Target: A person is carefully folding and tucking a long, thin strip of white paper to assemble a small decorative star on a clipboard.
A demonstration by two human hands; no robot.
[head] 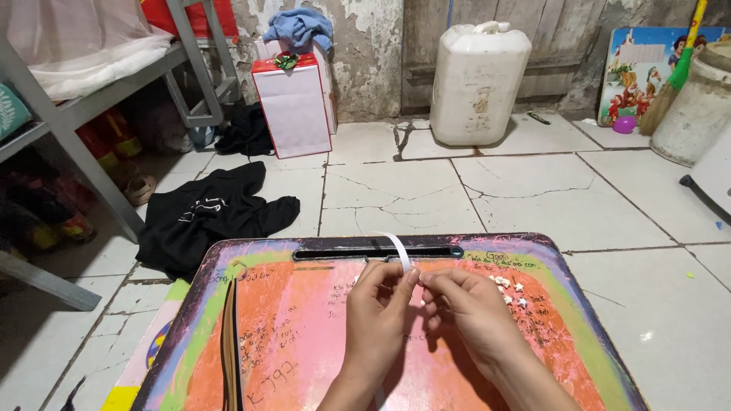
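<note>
My left hand (pixel 378 310) and my right hand (pixel 470 307) meet over a colourful, scribbled lap desk (pixel 289 335). Both pinch a narrow white paper strip (pixel 399 250), whose free end curls up and away above my fingers. Several tiny white folded paper stars (pixel 509 288) lie on the desk just right of my right hand. A stack of thin strips (pixel 229 342) lies along the desk's left side.
A black garment (pixel 209 213) lies on the cracked white tile floor beyond the desk. A white jerrycan (pixel 478 82) and a red-and-white gift bag (pixel 293 105) stand by the back wall. A metal bed frame (pixel 84 160) is at left, a bucket (pixel 699 106) at right.
</note>
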